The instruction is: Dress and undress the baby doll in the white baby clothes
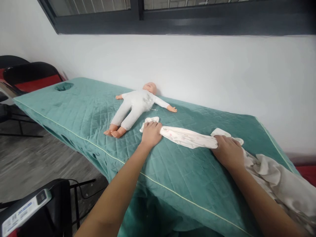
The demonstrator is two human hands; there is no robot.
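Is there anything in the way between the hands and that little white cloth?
No, nothing visible. The left hand rests on one end of the small patterned garment and the right hand presses on the other end. The baby doll lies apart, further back on the green quilted table.

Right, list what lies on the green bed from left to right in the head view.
Face hole → doll → left hand → rolled printed cloth → right hand → heap of pale fabric.
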